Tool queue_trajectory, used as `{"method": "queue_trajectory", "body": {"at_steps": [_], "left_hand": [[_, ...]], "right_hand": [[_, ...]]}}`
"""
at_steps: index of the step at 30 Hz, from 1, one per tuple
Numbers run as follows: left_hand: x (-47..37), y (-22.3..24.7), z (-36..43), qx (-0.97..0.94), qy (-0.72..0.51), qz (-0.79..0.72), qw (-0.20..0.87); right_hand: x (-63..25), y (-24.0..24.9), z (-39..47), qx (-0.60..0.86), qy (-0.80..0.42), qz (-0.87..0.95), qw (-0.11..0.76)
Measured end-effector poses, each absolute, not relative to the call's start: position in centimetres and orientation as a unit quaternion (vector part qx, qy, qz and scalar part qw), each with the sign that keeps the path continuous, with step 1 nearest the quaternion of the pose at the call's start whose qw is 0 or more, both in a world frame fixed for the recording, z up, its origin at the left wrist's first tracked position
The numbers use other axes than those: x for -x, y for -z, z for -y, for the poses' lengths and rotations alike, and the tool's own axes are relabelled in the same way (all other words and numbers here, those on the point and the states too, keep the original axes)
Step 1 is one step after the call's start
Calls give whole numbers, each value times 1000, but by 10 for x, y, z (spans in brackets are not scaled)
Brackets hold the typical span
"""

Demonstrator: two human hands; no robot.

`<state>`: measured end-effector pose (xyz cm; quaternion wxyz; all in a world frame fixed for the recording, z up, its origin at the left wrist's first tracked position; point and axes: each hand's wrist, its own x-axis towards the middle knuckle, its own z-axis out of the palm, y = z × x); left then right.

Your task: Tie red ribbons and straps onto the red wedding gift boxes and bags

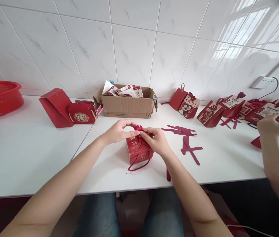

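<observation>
A small red gift box [137, 151] with gold lettering stands on the table in front of me, its twisted red cord handle [139, 168] hanging down the near side. On top of it is a red ribbon bow [138, 128]. My left hand [119, 132] pinches the bow from the left with thumb and fingers. From the right, my right hand [155, 140] grips the same bow, thumb and fingertips closed on it. Both hands hide part of the box's top and its far side.
A cardboard carton [126, 107] of folded white-and-red paper pieces stands by the wall. Red boxes [82, 112] flank it. Dark red strips [191, 149] lie to my right. A red plastic basket [1, 102] is far left. A co-worker's hand [271, 128] reaches in at the right.
</observation>
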<state>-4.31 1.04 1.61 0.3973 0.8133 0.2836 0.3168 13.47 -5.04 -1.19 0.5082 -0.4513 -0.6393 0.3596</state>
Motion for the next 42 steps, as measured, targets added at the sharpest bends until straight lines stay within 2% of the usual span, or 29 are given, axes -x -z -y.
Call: {"method": "queue_trajectory", "body": {"at_steps": [6, 11, 22, 29, 33, 36, 42], "left_hand": [[39, -5, 0, -766, -405, -294, 404], [42, -2, 7, -758, -413, -301, 407], [36, 1, 17, -820, -422, -313, 226], [32, 3, 20, -793, -469, -342, 188], [29, 3, 18, -789, -488, -321, 191], [29, 1, 15, -807, -473, -319, 151], [39, -5, 15, -839, -419, -320, 135]], "right_hand": [[-131, 16, 53, 450, -325, 615, 560], [-128, 17, 54, 448, -247, 660, 550], [-131, 17, 49, 470, -140, 680, 544], [-134, 15, 51, 494, -191, 667, 525], [-135, 12, 52, 484, -323, 636, 507], [-134, 13, 51, 463, -400, 599, 517], [-133, 15, 50, 465, -420, 564, 538]]}}
